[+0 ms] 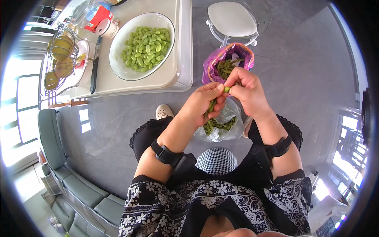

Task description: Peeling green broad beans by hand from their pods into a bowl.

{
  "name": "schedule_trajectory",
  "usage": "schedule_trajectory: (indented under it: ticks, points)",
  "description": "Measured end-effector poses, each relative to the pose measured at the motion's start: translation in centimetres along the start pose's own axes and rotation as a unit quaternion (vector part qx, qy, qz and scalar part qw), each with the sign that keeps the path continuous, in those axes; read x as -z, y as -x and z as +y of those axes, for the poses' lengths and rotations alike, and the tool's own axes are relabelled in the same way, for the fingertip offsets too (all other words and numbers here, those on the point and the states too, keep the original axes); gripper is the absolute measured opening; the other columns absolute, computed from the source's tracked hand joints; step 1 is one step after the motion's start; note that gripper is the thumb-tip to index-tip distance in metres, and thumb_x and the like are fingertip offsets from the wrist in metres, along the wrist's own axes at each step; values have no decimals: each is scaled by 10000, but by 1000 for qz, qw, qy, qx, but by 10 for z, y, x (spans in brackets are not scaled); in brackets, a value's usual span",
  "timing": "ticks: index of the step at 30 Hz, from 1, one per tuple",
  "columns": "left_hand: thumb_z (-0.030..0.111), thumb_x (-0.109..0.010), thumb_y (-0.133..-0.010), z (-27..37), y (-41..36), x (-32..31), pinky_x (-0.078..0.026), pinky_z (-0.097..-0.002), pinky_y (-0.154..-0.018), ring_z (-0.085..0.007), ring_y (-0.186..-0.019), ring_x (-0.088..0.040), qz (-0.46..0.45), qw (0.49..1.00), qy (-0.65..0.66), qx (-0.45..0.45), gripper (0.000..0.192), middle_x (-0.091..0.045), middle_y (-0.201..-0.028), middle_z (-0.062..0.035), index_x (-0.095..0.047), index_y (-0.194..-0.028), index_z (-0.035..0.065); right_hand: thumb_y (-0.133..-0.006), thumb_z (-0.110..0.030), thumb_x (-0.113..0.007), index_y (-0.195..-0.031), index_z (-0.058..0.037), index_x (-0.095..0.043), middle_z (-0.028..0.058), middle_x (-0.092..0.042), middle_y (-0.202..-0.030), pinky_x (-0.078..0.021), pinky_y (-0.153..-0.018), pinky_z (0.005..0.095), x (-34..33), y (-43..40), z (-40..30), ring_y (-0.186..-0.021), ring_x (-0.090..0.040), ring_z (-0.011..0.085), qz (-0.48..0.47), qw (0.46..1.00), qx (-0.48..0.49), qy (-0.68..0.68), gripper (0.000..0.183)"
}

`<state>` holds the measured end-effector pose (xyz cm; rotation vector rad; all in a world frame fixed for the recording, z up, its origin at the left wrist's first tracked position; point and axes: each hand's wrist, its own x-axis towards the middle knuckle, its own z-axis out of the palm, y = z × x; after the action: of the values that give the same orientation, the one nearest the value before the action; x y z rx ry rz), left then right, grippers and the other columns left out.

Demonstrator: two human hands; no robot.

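My left hand (210, 102) holds several green bean pods (210, 107) under its curled fingers, while its thumb and forefinger pinch a green bean (226, 89). My right hand (247, 91) meets it there, its fingertips on the same bean or its pod. Beyond the hands, a purple plastic bag (209, 63) holds more pods. Below them on the floor lies a clear plastic bag (232, 134) with pods in it. A large white bowl (117, 63) of shelled green beans (148, 49) stands on the table at upper left.
On the table (142, 86) are a black-handled knife (94, 75), a wire fruit basket (60, 59), a cup (106, 28) and a clear jar (84, 14). A white chair (232, 17) stands beyond the purple bag. A houndstooth stool seat (217, 161) shows between my legs; a sofa (86, 189) stands lower left.
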<state>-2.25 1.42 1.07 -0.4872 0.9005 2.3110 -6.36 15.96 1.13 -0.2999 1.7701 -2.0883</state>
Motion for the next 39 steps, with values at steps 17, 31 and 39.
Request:
schedule_trajectory:
  ticks: [17,31,39]
  points:
    - [226,-463,-890,4,4,-7,-253,-189,-337,-35,-417,-354,110,948,-277,-112,240,-433,-575,20,-548,-794,22,-675,-17,-504,-779,-60,-512,-5,-502,-661,-273,-398,161,5,-1,-13,-494,-410,41,-31,962,-204,-180,114]
    - [264,-504,-872,8,4,2,-251,-181,-335,-45,-433,-367,101,964,-233,-79,262,-419,-578,17,-522,-752,32,-712,-91,-533,-830,-29,-569,42,-533,-658,-295,-401,174,19,-8,-3,-508,-457,75,-38,944,-288,-155,138]
    - [446,-346,-900,6,-9,7,-283,-192,-372,-70,-501,-391,88,983,-160,-20,514,-456,-665,8,-561,-971,-15,-811,-128,-519,-943,-12,-606,21,-527,-665,-291,-422,181,27,-19,2,-508,-430,63,125,969,-199,-83,195]
